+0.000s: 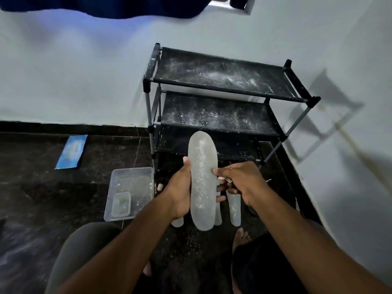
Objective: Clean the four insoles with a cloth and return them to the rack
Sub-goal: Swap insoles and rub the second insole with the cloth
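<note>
At the far left a blue packet [71, 152] lies flat on the dark floor [42, 187] near the wall. Next comes a clear plastic tray [129, 193], holding a smaller clear tub [121, 204] in its near corner and scattered white specks. Right of it, the left hand [180, 192] wraps its grip around the near half of a pale, powder-speckled insole [202, 181], thumb on the left edge, fingers curled behind. The insole is held above the floor, long axis running away from the person, rounded toe toward the black rack [222, 90]. The right hand [241, 181] pinches the insole's right edge while bunching a small cloth [224, 179]. Ends of other insoles [234, 211] lie on the floor beneath. The rack's shelves are dusted white.
</note>
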`<state>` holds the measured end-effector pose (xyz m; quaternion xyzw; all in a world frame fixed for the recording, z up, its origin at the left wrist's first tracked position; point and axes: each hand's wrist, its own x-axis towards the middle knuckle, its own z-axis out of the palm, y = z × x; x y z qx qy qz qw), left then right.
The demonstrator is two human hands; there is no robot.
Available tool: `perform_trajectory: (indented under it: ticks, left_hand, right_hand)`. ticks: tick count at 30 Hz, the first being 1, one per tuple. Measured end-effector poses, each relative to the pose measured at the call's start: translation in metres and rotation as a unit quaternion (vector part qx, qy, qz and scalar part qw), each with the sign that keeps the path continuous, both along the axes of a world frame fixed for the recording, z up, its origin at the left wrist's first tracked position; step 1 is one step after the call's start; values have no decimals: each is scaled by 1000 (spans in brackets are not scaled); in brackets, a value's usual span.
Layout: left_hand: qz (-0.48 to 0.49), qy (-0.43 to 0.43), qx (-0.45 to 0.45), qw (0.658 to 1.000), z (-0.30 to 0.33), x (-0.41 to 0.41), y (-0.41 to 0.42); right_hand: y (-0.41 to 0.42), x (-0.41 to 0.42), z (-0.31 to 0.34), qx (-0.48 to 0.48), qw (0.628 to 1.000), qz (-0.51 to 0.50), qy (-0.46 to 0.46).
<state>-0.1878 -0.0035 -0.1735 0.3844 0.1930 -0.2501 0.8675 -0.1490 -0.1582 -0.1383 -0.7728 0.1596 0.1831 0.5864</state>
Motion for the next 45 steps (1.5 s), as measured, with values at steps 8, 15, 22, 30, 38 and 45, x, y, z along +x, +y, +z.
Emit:
perform_trajectory:
  ticks: [8, 15, 22, 30, 38, 45]
  left_hand:
    - [38, -53, 7, 998, -9, 34, 8]
    - [-15, -47, 47, 998, -21, 35, -4]
    - [-1, -46, 32, 998, -27, 33, -12]
    - [25, -47, 4, 999, -22, 33, -5]
    - [10, -37, -20, 999, -28, 32, -5]
    - [4, -60, -14, 998, -29, 33, -2]
  right_hand:
    - [-29, -20, 9, -59, 982, 116, -138]
    - [-19, -11, -6, -59, 963, 96, -245]
    - [-8, -2, -22, -226, 873, 194, -386]
    - [-12, -2, -39, -425, 715, 313, -457]
    - [-2, -9, -34, -369, 734, 329, -465]
    - [3, -10, -29, -333, 757, 315, -466]
